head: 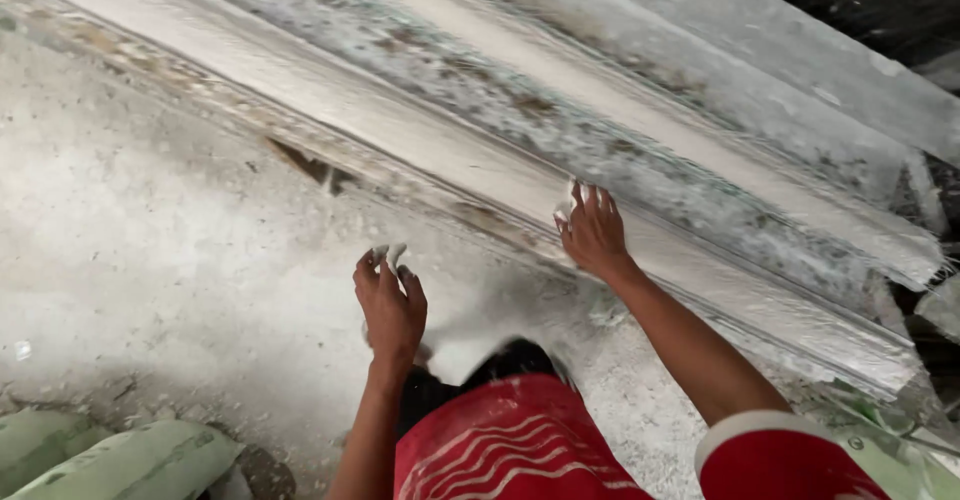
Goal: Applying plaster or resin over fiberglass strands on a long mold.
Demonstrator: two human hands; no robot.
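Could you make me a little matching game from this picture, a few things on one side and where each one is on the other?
Things:
1. right hand
2. left hand
3. green sacks
4. red shirt

Places:
A. bottom left corner
B. pressed on the long white moulding
C. raised over the dusty floor, white paste on the fingers
D. bottom middle, striped white

Pairs: 1-B, 2-C, 3-A, 4-D

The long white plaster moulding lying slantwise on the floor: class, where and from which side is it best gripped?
Judging by its shape, grip the long white plaster moulding along its near lower edge, where the right hand already rests, coming from the person's side. The left hand could take that same thin edge, spaced apart to steady the length.
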